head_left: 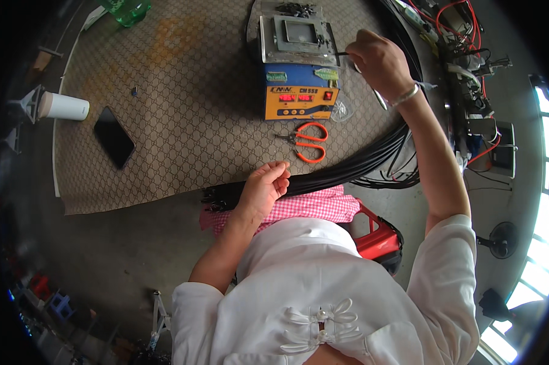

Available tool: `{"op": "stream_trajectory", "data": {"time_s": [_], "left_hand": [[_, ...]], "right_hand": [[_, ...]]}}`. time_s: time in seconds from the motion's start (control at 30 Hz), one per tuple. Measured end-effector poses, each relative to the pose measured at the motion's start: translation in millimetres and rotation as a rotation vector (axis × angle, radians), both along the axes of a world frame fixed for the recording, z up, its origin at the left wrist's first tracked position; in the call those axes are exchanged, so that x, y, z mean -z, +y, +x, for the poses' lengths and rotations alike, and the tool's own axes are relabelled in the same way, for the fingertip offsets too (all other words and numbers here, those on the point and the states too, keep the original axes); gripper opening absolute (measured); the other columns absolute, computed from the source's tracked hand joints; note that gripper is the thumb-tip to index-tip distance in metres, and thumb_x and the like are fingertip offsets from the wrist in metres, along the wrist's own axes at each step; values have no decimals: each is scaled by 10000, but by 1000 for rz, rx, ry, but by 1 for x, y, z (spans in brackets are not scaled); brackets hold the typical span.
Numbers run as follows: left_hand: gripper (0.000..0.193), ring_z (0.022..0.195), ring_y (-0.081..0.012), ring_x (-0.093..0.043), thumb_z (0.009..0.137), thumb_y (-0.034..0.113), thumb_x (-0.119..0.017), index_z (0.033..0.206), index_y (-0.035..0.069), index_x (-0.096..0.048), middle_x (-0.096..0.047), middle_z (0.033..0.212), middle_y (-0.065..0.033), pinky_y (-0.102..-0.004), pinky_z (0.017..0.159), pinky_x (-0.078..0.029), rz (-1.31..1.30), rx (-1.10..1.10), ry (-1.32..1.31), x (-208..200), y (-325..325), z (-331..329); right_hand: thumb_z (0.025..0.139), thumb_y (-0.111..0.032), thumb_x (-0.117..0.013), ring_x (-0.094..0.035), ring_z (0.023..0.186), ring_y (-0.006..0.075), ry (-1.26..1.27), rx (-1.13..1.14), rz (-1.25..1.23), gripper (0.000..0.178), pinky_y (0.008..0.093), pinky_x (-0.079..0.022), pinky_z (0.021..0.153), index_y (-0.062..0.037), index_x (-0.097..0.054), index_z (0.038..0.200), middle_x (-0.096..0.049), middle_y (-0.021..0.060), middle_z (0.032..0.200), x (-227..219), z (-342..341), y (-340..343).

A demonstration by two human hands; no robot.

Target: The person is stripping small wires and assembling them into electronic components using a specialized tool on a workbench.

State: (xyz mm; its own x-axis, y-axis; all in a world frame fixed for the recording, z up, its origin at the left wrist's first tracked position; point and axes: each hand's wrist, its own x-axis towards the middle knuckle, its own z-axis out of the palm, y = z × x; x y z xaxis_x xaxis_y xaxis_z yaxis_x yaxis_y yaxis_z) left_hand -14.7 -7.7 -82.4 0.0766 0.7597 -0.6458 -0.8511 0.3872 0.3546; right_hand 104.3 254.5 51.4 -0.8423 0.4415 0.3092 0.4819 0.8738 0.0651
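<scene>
My right hand (381, 64) is closed at the right side of a solder pot (299, 100), a blue and orange box with a lit red display and a grey metal top. From its fingers a thin dark piece (342, 53) points toward the pot's top edge; I cannot tell its kind. A slim silver piece (379, 99) shows below that hand, partly hidden. My left hand (265, 190) is pinched closed at the table's near edge, over a bundle of black cables (329, 176). Whatever it may hold is too small to make out. Orange-handled scissors (311, 143) lie between it and the pot.
On the patterned tablecloth (189, 121) lie a black phone (114, 137) and a white cup (65, 106) at the left. A green bottle (127, 11) is at the far left. Red and black wires (469, 36) crowd the right side. A red stool (378, 234) stands below.
</scene>
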Motion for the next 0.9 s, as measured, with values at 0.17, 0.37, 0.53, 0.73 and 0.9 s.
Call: {"op": "stream_trajectory", "data": {"time_s": [0.17,0.37,0.53,0.73,0.9], "left_hand": [[106,620,-70,-501,855,165,-534,890,79,-587,-555,720,26,-220,591,-408,-14,0,22,6,-1,-6],[110,615,-65,-502,855,177,-537,896,87,-585,-558,714,29,-220,589,-406,1,3,5,13,-2,-8],[103,598,-52,-508,840,188,-567,882,95,-577,-562,718,23,-189,561,-407,-7,-2,-22,14,-1,-10],[111,612,-59,-514,853,181,-545,899,85,-580,-569,725,25,-208,583,-411,6,4,-25,16,-1,-11],[116,621,-64,-517,858,171,-534,909,78,-581,-570,727,25,-216,594,-414,11,6,-35,17,-2,-11]], "right_hand": [[751,-113,-567,-569,701,234,-108,3,26,56,342,-466,629,-74,-607,752,-533,43,772,-5,-40,8],[739,-79,-544,-578,780,228,-242,9,136,76,333,-481,666,-80,-619,752,-542,63,817,10,-58,28],[726,-59,-546,-578,797,222,-335,32,165,94,328,-487,676,-88,-628,760,-540,66,827,10,-71,26],[714,-52,-560,-575,837,213,-444,65,214,98,313,-497,707,-83,-630,774,-538,69,858,7,-83,19],[708,-46,-567,-573,852,213,-474,68,202,105,306,-498,723,-83,-631,783,-539,69,870,8,-87,20]]}}
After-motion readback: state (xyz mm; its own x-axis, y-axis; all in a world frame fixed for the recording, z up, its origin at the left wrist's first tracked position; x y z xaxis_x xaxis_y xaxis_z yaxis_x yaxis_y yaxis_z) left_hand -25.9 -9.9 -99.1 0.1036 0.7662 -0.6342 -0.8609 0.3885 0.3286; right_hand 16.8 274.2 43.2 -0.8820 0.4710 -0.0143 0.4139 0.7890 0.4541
